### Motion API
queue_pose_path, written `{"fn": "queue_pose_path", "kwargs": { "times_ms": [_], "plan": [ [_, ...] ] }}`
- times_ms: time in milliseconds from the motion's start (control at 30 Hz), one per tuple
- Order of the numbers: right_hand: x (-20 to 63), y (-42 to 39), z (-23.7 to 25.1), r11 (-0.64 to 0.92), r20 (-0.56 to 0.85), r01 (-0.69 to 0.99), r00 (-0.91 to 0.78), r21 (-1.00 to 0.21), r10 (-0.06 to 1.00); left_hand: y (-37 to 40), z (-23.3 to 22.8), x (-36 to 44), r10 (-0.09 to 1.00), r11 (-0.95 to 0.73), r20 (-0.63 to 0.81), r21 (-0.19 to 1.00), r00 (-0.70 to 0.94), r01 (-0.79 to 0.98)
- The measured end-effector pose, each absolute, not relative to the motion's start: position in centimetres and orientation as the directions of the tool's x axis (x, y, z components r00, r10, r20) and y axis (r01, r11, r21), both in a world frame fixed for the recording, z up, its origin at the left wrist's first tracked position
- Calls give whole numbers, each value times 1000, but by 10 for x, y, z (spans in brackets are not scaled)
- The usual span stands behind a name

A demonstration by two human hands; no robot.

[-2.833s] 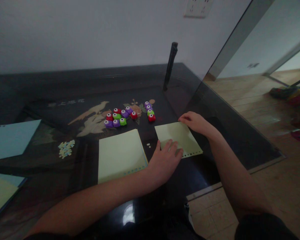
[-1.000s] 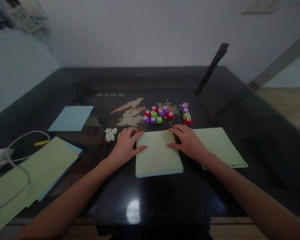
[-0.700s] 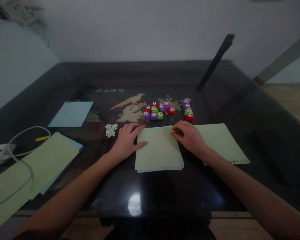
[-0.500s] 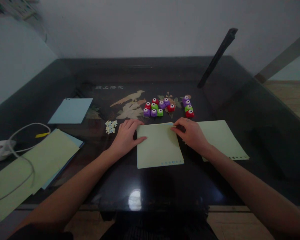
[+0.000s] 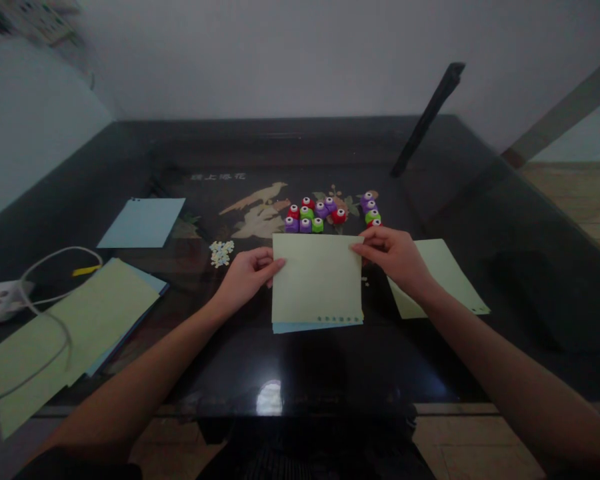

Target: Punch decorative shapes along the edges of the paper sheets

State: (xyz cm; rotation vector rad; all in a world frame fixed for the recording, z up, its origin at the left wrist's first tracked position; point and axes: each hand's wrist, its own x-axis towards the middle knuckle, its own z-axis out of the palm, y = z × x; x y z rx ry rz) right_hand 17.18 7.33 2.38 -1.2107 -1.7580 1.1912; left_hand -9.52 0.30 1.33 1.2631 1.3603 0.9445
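A pale yellow sheet of paper point(image 5: 317, 277) is held up in front of me, with a row of small punched shapes along its bottom edge. A light blue sheet point(image 5: 293, 328) peeks out beneath it. My left hand point(image 5: 247, 275) is closed on the left edge of the yellow paper, thumb in front, other fingers partly hidden. At the upper right corner, my right hand point(image 5: 397, 259) pinches the same paper between thumb and fingers. Beyond its top edge lie several red, purple and green craft punches point(image 5: 306, 213).
Another yellow sheet point(image 5: 447, 270), punched along one edge, lies under my right forearm. To the left are a pile of tiny paper cut-outs point(image 5: 222, 253), a blue sheet point(image 5: 143, 223), stacked yellow sheets point(image 5: 80, 333), a cable and a white power strip point(image 5: 0, 301). A black bar point(image 5: 427, 120) rises behind.
Both hands have raised the yellow paper's upper edge from the table, and the blue sheet below now shows more. My right hand has moved slightly right.
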Motion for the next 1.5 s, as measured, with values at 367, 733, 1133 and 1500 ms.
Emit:
{"fn": "queue_pose_path", "kwargs": {
  "times_ms": [367,733,1133,1500],
  "plan": [
    [180,43,39,-152,-326,347,-528,-926,784,-6,20,-88,990,135,-140,977,17,165],
    [192,37,25,-236,-362,297,-500,-925,786,-12,13,-78,930,193,-272,934,248,300],
    [202,49,24,-282,-332,196,-308,-939,891,-9,16,-82,968,-57,-67,881,242,469],
    [214,57,26,-190,-229,177,-234,-966,945,5,18,-87,994,-90,50,866,93,492]
  ]
}}
